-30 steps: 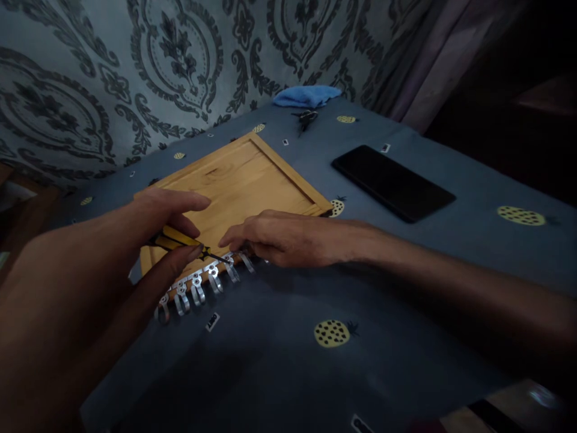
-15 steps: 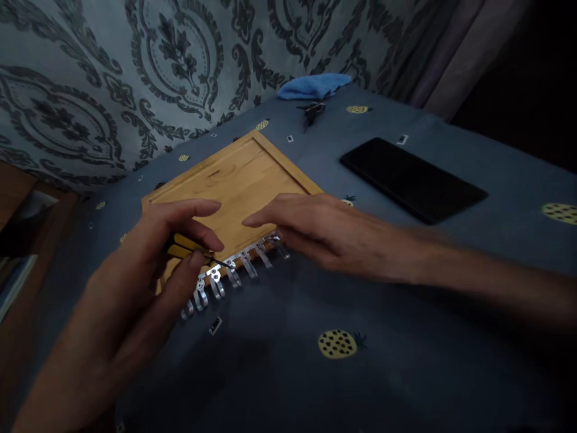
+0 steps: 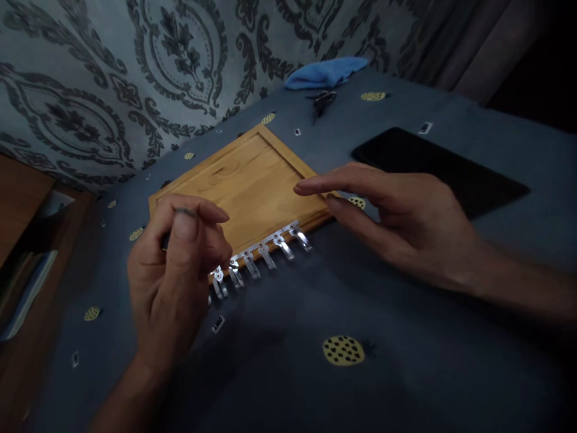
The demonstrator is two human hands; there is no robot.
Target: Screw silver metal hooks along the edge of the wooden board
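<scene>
A wooden board [image 3: 252,174] with a raised rim lies flat on the blue cloth. Along its near edge runs a metal strip with a row of curved metal hooks [image 3: 265,255]. My left hand [image 3: 180,252] is closed above the board's near left part, its fingers curled round a small screwdriver [image 3: 184,211]. Only a thin dark piece of the tool shows by the thumb; its yellow handle is hidden. Over the right corner of the board hovers my right hand [image 3: 396,210], thumb and forefinger apart and nothing between them.
A black phone [image 3: 442,162] lies to the right, partly behind my right hand. Farther back are a blue cloth [image 3: 327,73] and a dark bunched object [image 3: 321,102], perhaps keys. A patterned wall rises behind; a wooden shelf [image 3: 27,210] stands at the left.
My right hand has moved right, off the hooks' end, and its fingers have parted. My left hand has turned and lifted the screwdriver away from the hooks, covering its yellow handle.
</scene>
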